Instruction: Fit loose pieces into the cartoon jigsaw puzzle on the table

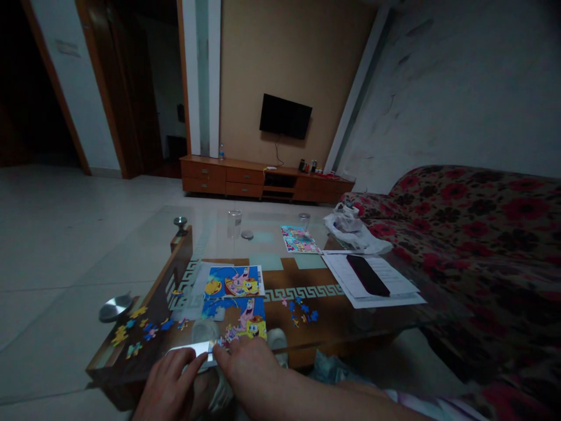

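Near edge of glass table (350, 327): left hand (169, 389) lies flat, fingers together, on the puzzle (239, 316) border. Right hand (249, 365) touches it alongside, fingertips bunched; pinch unclear.

Dim room: wall-mounted television (285, 116) above wooden cabinet (265, 178), floral sofa (473, 216), pale tiled floor (65, 234).

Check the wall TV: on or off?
Off, as far as the view shows. The TV screen is uniformly black, with no picture or glow despite the dim room.

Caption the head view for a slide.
Left hand and right hand beside a cartoon jigsaw puzzle on a glass table.
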A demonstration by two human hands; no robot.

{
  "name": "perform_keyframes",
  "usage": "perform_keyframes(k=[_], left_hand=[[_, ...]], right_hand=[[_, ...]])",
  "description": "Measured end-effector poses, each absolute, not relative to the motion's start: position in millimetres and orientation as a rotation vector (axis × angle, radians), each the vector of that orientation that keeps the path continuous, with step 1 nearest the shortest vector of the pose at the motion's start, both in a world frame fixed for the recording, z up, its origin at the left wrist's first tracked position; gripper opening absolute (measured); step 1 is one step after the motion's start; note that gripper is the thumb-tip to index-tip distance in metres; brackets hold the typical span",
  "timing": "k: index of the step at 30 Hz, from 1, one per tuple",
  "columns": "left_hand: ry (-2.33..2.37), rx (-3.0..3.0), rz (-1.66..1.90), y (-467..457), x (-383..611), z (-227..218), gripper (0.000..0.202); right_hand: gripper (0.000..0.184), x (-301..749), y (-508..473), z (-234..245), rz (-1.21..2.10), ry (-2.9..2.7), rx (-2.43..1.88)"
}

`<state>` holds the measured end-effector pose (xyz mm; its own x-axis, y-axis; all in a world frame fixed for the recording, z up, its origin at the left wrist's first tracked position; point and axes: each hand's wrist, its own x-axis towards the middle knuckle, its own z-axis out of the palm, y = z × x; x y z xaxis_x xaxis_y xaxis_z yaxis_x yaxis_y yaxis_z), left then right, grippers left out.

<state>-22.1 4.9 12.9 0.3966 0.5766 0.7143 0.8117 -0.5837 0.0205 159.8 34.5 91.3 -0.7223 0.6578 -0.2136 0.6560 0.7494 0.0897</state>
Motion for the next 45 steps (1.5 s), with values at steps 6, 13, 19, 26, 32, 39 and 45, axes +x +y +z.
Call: perform_keyframes(k=[6,13,19,26,32,39,45], left_hand=[[-1.187,-2.325,-0.988,8.3,-23.5,8.8,0.040],[-1.172,-2.308,-0.987,9.0,-25.6,-0.1,0.038],[-1.119,-2.284,-1.001,9.5,-23.5,9.2,0.036],[-1.230,-2.385,-0.989,7.6,-29.0,-1.0,0.042],[-1.210,-2.365,-1.004,9.8,-29.2,-2.8,0.040],[-1.222,-2.383,-0.897,6.2,-31.3,-0.9,0.044],[-1.178,-2.318,-0.939,8.6,-29.8,-2.6,0.038]], right_hand=[[0.059,160.9,33.0,95.0,0.019,2.702,1.014],[0.057,160.8,32.5,91.0,0.027,2.736,1.021],[0.045,161.3,32.7,88.2,0.065,2.754,1.052],[0.052,161.8,32.9,89.3,0.021,2.768,1.036],[0.053,160.2,32.5,88.8,0.037,2.703,1.050],[0.053,162.7,31.3,86.9,0.068,2.760,1.058],[0.055,159.0,34.4,90.2,0.001,2.696,1.038]])
